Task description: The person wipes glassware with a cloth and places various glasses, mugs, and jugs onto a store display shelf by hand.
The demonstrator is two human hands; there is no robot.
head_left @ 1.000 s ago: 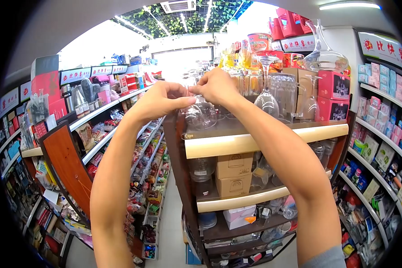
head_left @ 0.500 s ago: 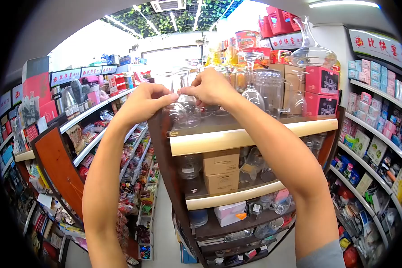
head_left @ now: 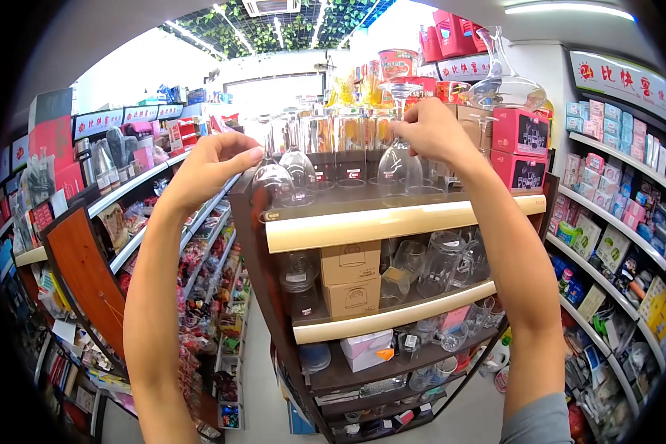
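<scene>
Several clear wine glasses stand upside down on the top shelf [head_left: 333, 198] of a display rack. At the left corner is one wine glass [head_left: 274, 181]. My left hand [head_left: 211, 166] is beside its stem, fingers curved and thumb stretched out; I see no grip around the stem. Another upturned wine glass [head_left: 398, 164] stands farther right, and my right hand [head_left: 436, 133] has its fingers closed at the stem, just under the foot. Between them are another upturned wine glass [head_left: 296, 169] and straight tumblers [head_left: 349, 159] with small labels.
A wide glass decanter [head_left: 507, 89] sits on top of the goods at the right, above red boxes [head_left: 522, 129]. Lower shelves hold brown cartons [head_left: 351, 263] and glass pitchers [head_left: 444, 263]. An aisle with packed snack shelves [head_left: 200, 296] runs along the left.
My right hand has moved right, from the left-corner glasses to the stem of another wine glass. My left hand has drawn slightly left. The view has shifted a little to the right.
</scene>
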